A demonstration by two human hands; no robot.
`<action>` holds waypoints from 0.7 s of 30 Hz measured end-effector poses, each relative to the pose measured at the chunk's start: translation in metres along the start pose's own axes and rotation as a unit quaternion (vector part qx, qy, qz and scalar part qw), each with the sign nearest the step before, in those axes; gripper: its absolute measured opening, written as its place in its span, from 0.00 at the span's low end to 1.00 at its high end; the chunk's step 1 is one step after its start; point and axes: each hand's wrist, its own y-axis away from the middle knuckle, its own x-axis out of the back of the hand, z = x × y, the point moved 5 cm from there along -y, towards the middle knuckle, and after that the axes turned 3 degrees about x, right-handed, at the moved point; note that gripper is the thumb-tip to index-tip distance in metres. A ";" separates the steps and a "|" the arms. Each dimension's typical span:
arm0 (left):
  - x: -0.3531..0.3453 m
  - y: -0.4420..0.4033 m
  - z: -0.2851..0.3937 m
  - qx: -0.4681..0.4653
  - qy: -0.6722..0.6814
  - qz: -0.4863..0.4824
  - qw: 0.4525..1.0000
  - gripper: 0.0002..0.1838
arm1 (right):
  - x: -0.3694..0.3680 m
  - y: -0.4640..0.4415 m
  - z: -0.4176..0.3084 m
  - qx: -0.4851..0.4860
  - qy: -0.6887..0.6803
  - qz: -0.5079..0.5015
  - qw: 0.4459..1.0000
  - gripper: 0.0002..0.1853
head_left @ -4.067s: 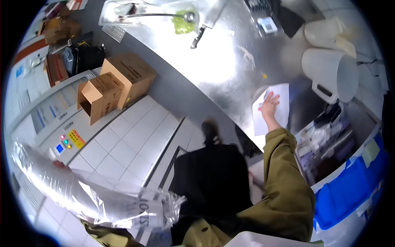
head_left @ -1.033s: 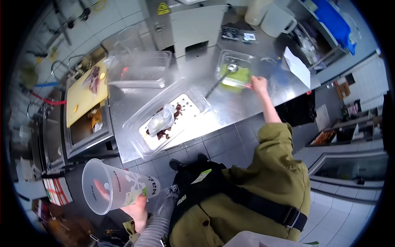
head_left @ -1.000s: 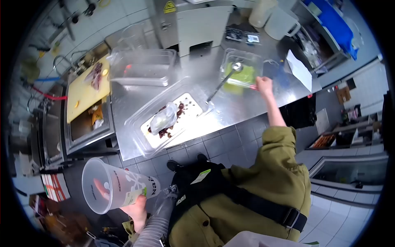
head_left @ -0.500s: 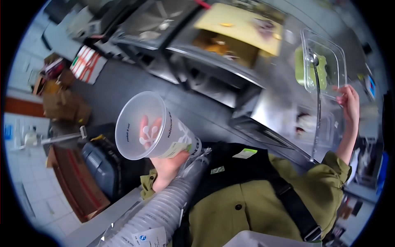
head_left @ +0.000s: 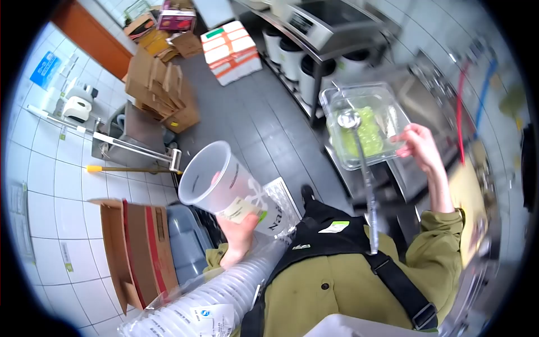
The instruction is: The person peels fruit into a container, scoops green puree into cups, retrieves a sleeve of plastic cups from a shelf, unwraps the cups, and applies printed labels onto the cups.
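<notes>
Clear container (head_left: 393, 124) now sits nearer top center of frame, holding green contents (head_left: 368, 135) and ladle (head_left: 349, 119) bowl. Right hand (head_left: 420, 149) grips container edge. Left hand (head_left: 238, 231) grips translucent cup (head_left: 238, 185), left of center, above bagged cup stack (head_left: 196, 303).

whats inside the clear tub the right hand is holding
The clear tub holds green pulp and a ladle, its handle sticking out past the rim. Whatever the pulp covers is hidden.

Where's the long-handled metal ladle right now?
The metal ladle is right of centre in the head view, its bowl in the clear plastic container of green pulp held by the right hand, its handle over the rim.
</notes>
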 end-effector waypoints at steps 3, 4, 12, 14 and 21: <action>0.031 -0.105 0.028 -0.041 -0.015 0.077 0.996 0.46 | -0.087 -0.152 -0.037 0.000 0.002 -0.072 0.997 0.05; 0.045 -0.133 0.033 -0.048 -0.016 0.110 0.993 0.45 | -0.119 -0.198 -0.049 0.000 -0.005 -0.088 0.996 0.05; 0.171 -0.410 0.057 -0.068 -0.122 0.222 0.965 0.48 | -0.347 -0.535 -0.114 0.011 -0.027 -0.144 0.989 0.06; 0.187 -0.499 0.062 -0.074 -0.113 0.202 0.970 0.48 | -0.383 -0.603 -0.131 0.016 -0.036 -0.130 0.991 0.06; 0.269 -0.754 0.065 -0.067 -0.090 0.187 0.976 0.48 | -0.522 -0.833 -0.186 0.012 0.018 -0.114 0.993 0.05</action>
